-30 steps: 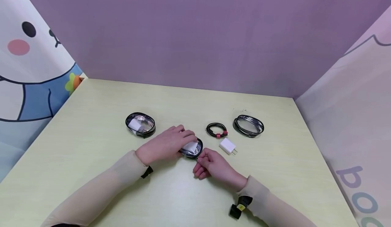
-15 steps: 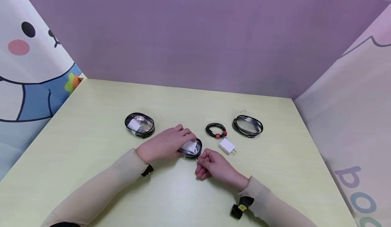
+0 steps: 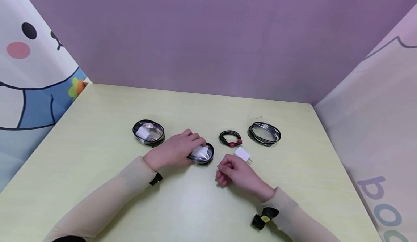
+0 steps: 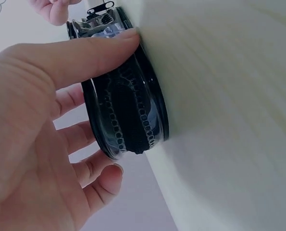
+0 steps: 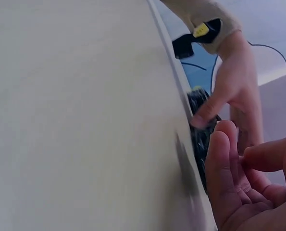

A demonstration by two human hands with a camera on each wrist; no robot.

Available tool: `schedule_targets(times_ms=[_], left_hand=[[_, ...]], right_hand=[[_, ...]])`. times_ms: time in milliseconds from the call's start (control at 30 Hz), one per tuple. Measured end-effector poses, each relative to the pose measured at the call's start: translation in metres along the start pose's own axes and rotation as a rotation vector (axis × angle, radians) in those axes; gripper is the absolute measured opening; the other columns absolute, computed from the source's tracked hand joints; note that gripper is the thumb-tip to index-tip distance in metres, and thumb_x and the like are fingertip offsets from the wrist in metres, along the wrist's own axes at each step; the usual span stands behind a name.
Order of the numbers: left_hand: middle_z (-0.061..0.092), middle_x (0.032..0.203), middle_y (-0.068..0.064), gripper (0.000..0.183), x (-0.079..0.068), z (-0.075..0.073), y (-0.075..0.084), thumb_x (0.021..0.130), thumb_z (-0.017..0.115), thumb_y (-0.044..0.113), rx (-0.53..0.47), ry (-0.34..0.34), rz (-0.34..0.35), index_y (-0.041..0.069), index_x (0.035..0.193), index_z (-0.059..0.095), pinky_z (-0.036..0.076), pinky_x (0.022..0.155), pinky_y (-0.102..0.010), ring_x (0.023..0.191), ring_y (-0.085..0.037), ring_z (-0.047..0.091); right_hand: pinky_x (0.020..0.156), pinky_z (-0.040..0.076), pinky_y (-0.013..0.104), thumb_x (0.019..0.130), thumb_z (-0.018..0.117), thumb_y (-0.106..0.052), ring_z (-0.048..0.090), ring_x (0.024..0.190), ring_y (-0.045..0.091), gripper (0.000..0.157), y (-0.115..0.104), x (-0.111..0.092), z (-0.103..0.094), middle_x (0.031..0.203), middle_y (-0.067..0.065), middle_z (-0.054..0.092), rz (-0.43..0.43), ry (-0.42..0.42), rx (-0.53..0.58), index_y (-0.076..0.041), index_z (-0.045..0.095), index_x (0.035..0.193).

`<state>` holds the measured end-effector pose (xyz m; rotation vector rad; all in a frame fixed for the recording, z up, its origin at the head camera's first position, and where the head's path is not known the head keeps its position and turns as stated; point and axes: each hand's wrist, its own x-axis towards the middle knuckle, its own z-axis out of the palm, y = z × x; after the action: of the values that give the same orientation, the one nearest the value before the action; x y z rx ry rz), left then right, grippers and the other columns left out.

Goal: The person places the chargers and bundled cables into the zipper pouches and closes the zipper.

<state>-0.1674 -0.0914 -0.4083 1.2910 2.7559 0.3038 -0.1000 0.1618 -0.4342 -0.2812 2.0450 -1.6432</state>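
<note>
My left hand grips a small clear oval zipper case with black edging and something white inside. In the left wrist view its thumb lies across the case's side, fingers behind. A metal zipper pull shows at the upper end. My right hand is just right of the case, apart from it, its fingers loosely curled. Nothing shows between its thumb and fingers. A white plug charger lies just beyond that hand, partly covered by it. Behind the charger is a coiled black cable with red ties.
Another black-edged clear case with white contents lies left on the pale table. A third clear case, with no contents visible, lies at the right. Purple wall and printed side panels border the table.
My right hand has drawn away rightward from the case, after being at its near right edge. My left hand and the case have shifted slightly up and left.
</note>
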Motion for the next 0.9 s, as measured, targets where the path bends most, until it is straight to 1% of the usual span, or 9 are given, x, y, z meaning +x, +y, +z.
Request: schedule_targets(times_ms=[167, 300, 433, 567, 667, 733, 833, 900], left_hand=[[0.059, 0.122, -0.004, 0.063, 0.002, 0.001, -0.002, 0.078, 0.083, 0.021, 0.01, -0.003, -0.033, 0.015, 0.134, 0.054, 0.051, 0.083, -0.038, 0.104, -0.023, 0.048], [0.06, 0.122, -0.005, 0.064, 0.003, 0.0, -0.007, 0.078, 0.084, 0.022, 0.037, 0.013, -0.074, 0.014, 0.134, 0.054, 0.052, 0.081, -0.039, 0.104, -0.024, 0.049], [0.06, 0.123, -0.005, 0.065, 0.003, -0.001, -0.011, 0.078, 0.085, 0.021, 0.049, 0.019, -0.111, 0.014, 0.134, 0.053, 0.052, 0.08, -0.039, 0.104, -0.025, 0.049], [0.061, 0.125, -0.006, 0.065, 0.006, -0.002, -0.012, 0.078, 0.085, 0.02, 0.03, 0.0, -0.148, 0.015, 0.134, 0.053, 0.052, 0.081, -0.04, 0.104, -0.025, 0.05], [0.062, 0.125, -0.006, 0.064, 0.008, -0.001, -0.011, 0.078, 0.085, 0.02, 0.02, -0.012, -0.168, 0.016, 0.134, 0.053, 0.051, 0.08, -0.04, 0.103, -0.025, 0.05], [0.063, 0.124, -0.005, 0.064, 0.009, -0.002, -0.01, 0.078, 0.085, 0.02, 0.022, -0.014, -0.175, 0.016, 0.133, 0.054, 0.051, 0.08, -0.04, 0.102, -0.025, 0.051], [0.064, 0.123, -0.005, 0.063, 0.01, -0.002, -0.011, 0.077, 0.086, 0.018, 0.021, -0.008, -0.173, 0.016, 0.132, 0.054, 0.051, 0.079, -0.04, 0.101, -0.025, 0.051], [0.064, 0.124, -0.005, 0.064, 0.011, -0.001, -0.013, 0.078, 0.086, 0.018, 0.021, -0.001, -0.174, 0.016, 0.133, 0.054, 0.051, 0.079, -0.04, 0.102, -0.025, 0.051]], right_hand=[[0.071, 0.06, 0.039, 0.102, 0.054, -0.006, 0.069, 0.077, 0.029, 0.014, -0.005, -0.004, -0.013, 0.09, 0.019, 0.069, -0.016, 0.039, -0.019, 0.007, 0.055, 0.101], [0.073, 0.059, 0.039, 0.102, 0.055, -0.008, 0.069, 0.08, 0.029, 0.016, -0.009, -0.007, -0.024, 0.091, 0.02, 0.068, -0.026, 0.102, -0.034, 0.008, 0.056, 0.101], [0.074, 0.059, 0.039, 0.101, 0.056, -0.009, 0.068, 0.082, 0.029, 0.018, -0.01, -0.011, -0.04, 0.094, 0.021, 0.067, -0.036, 0.157, -0.076, 0.008, 0.059, 0.103], [0.073, 0.06, 0.036, 0.101, 0.055, -0.005, 0.069, 0.082, 0.028, 0.016, -0.012, -0.014, -0.068, 0.095, 0.02, 0.067, -0.103, 0.23, -0.203, 0.009, 0.061, 0.105], [0.072, 0.059, 0.031, 0.101, 0.055, -0.005, 0.069, 0.082, 0.026, 0.015, -0.015, -0.016, -0.094, 0.093, 0.016, 0.068, -0.158, 0.332, -0.34, 0.008, 0.062, 0.105], [0.071, 0.059, 0.028, 0.101, 0.056, -0.008, 0.069, 0.082, 0.026, 0.017, -0.016, -0.018, -0.111, 0.092, 0.015, 0.07, -0.184, 0.409, -0.418, 0.006, 0.064, 0.105], [0.068, 0.057, 0.024, 0.102, 0.057, -0.013, 0.069, 0.08, 0.023, 0.018, -0.015, -0.019, -0.132, 0.089, 0.012, 0.071, -0.226, 0.508, -0.527, 0.002, 0.067, 0.101], [0.067, 0.054, 0.02, 0.102, 0.058, -0.015, 0.069, 0.08, 0.019, 0.018, -0.013, -0.021, -0.144, 0.087, 0.01, 0.072, -0.257, 0.558, -0.6, -0.001, 0.069, 0.099]])
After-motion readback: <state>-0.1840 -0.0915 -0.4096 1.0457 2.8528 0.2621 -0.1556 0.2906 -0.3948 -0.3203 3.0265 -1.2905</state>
